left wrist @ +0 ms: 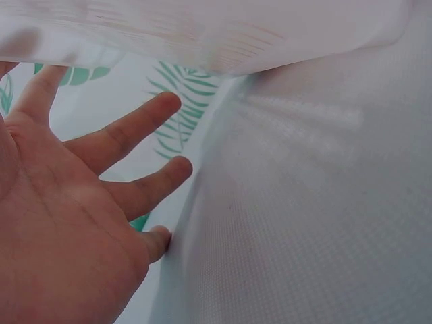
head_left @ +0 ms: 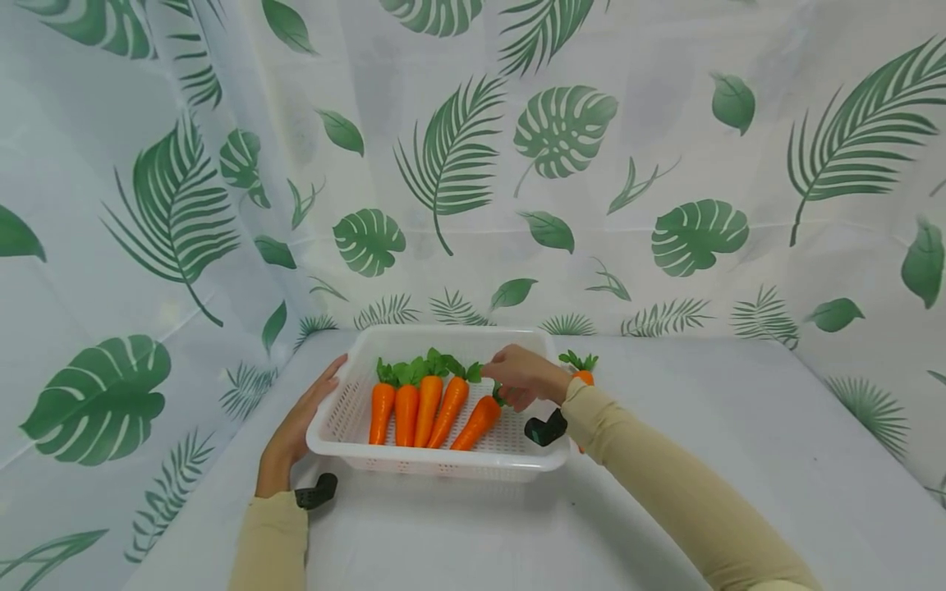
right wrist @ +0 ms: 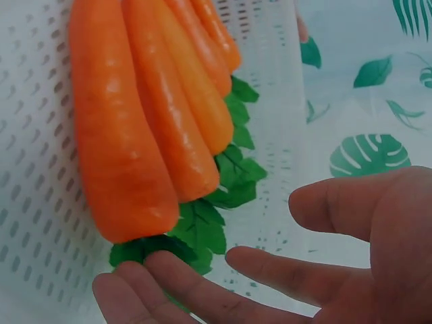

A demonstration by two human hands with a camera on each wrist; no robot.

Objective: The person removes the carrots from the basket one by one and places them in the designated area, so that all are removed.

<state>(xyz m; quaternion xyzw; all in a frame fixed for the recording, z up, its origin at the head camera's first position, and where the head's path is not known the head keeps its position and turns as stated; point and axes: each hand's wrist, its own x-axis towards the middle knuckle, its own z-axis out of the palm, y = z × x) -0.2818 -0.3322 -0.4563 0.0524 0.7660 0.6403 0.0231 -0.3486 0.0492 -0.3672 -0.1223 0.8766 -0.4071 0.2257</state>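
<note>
A white slotted plastic basket [head_left: 443,454] holds several orange carrots with green leafy tops, lying side by side. My left hand [head_left: 297,420] rests against the basket's left side; in the left wrist view its fingers [left wrist: 135,128] are spread beneath the rim. Inside the basket, my right hand [head_left: 523,373] is over the leaves of the rightmost carrot [head_left: 477,423]. The right wrist view shows that carrot's thick end close to my loosely extended fingertips [right wrist: 128,283], which overlap its leaves [right wrist: 152,248]. The thumb stands apart from them, with nothing pinched between.
Another carrot [head_left: 585,377] lies outside the basket on the right, partly hidden behind my right wrist. The basket stands on a white-covered table [head_left: 709,410]. Leaf-patterned white sheets [head_left: 458,271] hang behind and to the left.
</note>
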